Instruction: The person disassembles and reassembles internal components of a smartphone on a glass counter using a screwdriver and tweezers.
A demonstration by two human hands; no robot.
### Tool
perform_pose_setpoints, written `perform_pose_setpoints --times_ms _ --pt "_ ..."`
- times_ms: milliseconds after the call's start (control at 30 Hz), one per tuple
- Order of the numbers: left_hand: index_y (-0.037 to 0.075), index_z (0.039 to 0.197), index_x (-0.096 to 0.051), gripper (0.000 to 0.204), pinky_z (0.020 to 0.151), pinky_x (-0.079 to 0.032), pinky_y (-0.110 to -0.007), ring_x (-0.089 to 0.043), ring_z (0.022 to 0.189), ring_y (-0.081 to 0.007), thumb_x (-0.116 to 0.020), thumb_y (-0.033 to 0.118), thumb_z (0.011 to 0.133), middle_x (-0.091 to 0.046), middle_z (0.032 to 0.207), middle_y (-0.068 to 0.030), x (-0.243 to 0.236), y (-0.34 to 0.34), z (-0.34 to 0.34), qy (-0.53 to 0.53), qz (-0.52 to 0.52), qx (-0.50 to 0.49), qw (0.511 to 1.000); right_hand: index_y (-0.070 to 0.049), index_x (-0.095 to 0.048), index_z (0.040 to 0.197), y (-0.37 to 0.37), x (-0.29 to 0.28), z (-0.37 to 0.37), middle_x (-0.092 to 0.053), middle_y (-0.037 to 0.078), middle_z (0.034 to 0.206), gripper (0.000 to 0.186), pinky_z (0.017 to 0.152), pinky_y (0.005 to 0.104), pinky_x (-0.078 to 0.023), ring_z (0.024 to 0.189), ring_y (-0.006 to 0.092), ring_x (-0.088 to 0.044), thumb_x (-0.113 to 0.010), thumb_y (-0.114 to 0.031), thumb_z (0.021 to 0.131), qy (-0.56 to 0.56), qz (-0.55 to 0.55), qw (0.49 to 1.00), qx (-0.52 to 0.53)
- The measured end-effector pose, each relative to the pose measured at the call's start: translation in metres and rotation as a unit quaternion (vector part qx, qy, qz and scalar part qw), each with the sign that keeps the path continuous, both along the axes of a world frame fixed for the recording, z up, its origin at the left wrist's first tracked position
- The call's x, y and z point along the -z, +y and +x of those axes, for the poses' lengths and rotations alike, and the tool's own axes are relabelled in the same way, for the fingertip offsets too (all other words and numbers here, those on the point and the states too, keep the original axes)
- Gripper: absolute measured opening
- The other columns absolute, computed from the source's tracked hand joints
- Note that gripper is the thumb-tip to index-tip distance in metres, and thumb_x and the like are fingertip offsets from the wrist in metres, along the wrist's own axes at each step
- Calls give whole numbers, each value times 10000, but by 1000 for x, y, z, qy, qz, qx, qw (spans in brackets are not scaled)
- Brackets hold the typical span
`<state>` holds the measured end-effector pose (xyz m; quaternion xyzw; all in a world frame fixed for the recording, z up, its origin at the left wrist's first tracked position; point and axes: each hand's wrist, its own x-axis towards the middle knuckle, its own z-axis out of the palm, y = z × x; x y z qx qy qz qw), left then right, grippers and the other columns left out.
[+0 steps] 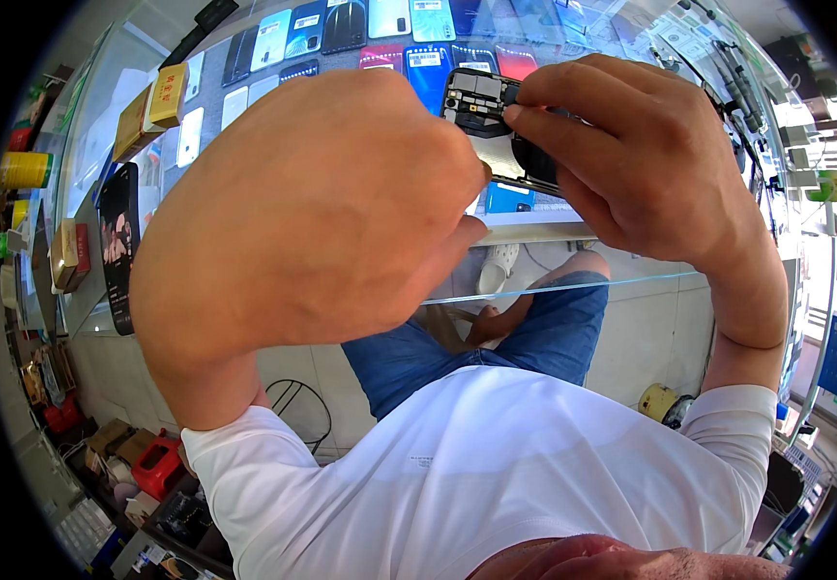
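A dark phone with its back off (476, 106) shows its inner boards and a pale battery at the top centre of the head view, over a glass counter. My left hand (312, 217) is large in the foreground, fingers curled at the phone's left and lower edge; its fingertips are mostly hidden, so what they grip cannot be made out. My right hand (631, 155) grips the phone's right side, index finger and thumb at a small dark part near its top.
Rows of phones (428, 72) lie in the glass display counter (534, 232). At left are yellow boxes (152, 111), a black phone (118, 242) and a yellow spool (24, 170). My legs (563, 329) are below the counter's edge; a red container (157, 464) sits lower left.
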<state>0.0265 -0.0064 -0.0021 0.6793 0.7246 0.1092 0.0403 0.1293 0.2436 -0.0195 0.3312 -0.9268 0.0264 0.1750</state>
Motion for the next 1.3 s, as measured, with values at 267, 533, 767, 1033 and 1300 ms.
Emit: perform_pose_setpoints --times_ms 267,533,767,1033,1300 --pt "22 1086 -798 279 582 -464 -447 -654 625 -347 -819 147 838 -684 698 -137 1 1 0 -29 -3 -18 999 -3 -762 1081 -1 -4 -1 -723 125 1110 406 716 412 -615 893 339 -739 -787 15 676 -8 34 999 -1" --pt "29 1080 -805 268 601 -468 -447 -656 633 -339 -811 166 849 -691 704 -130 -1 1 0 -34 8 -16 999 -24 -774 1101 0 -1 -2 -733 110 1142 405 737 413 -625 908 334 -745 -792 29 699 -2 0 1000 -5" --pt "34 1094 -802 274 593 -466 -447 -654 628 -339 -807 160 851 -684 696 -129 0 2 0 -35 13 -11 999 -33 -779 1108 2 -2 0 -740 111 1152 414 761 411 -634 931 332 -754 -798 35 700 -3 14 1000 -1" --pt "15 1068 -809 272 562 -464 -432 -641 589 -340 -826 146 830 -708 728 -151 0 2 1 -55 16 -24 998 13 -771 1086 0 -4 -1 -742 130 1127 378 730 405 -629 895 336 -752 -780 64 712 -12 16 1000 -7" --pt "15 1069 -822 273 559 -479 -416 -650 577 -330 -832 150 831 -726 752 -167 0 4 -2 -67 16 -21 997 11 -771 1127 23 -12 1 -754 177 1147 411 702 416 -618 826 365 -755 -757 72 721 0 -32 999 -38"
